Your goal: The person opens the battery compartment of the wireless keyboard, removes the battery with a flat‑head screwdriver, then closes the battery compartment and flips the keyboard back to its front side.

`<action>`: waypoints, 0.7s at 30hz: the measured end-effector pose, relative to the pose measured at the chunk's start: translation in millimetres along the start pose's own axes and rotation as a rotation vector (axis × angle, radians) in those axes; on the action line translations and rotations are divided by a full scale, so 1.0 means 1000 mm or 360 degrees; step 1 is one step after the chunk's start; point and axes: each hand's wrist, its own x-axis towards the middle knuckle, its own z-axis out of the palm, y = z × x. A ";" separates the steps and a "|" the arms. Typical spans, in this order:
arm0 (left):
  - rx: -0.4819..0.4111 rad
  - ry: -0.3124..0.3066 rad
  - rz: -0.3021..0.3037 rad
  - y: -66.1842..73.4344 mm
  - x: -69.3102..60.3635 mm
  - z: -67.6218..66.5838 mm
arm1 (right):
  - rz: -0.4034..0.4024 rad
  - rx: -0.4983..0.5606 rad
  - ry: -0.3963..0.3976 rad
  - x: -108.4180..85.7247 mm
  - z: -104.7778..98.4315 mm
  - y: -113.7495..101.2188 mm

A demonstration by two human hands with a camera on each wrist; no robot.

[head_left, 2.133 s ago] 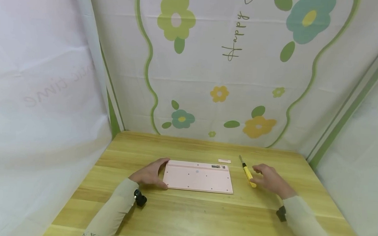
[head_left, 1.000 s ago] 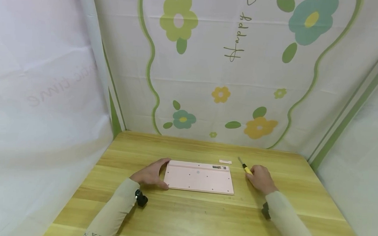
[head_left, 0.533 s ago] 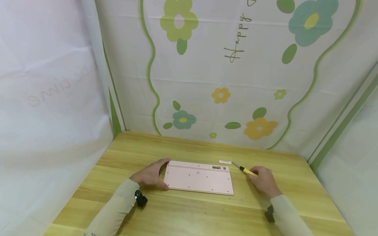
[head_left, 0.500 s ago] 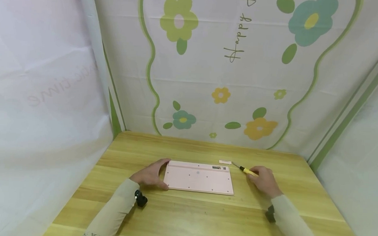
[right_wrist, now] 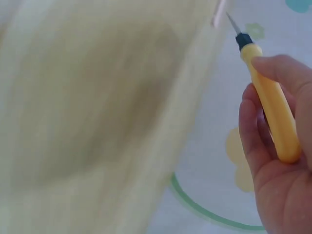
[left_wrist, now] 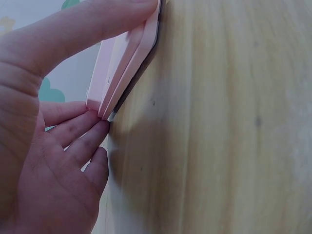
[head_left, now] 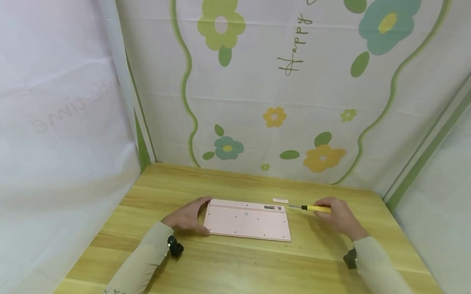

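Observation:
A pink keyboard (head_left: 248, 224) lies face down on the wooden table, small screws dotting its back. My left hand (head_left: 187, 216) grips its left end, thumb at the near corner and fingertips at the far corner; the left wrist view shows the thumb (left_wrist: 87, 29) and the fingers pressing its edges. Raised to the right of the keyboard, my right hand (head_left: 339, 216) holds a yellow-handled screwdriver (head_left: 315, 208), its metal shaft pointing left toward the keyboard's far right corner. Beside that corner, the battery bay (head_left: 272, 207) shows uncovered.
A small pink cover (head_left: 280, 200) lies behind the keyboard's right end, near the screwdriver tip. The wooden table (head_left: 230, 269) is walled by a flowered white curtain (head_left: 246, 86) at the back and white sheets at both sides.
My right hand took hold of the screwdriver from the table, lifted it and swung its tip from pointing away to pointing left. The left hand and keyboard stayed put.

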 end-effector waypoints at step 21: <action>-0.0023 -0.0007 -0.0005 0.001 -0.001 -0.001 | -0.0248 -0.0204 -0.0265 0.033 -0.026 -0.066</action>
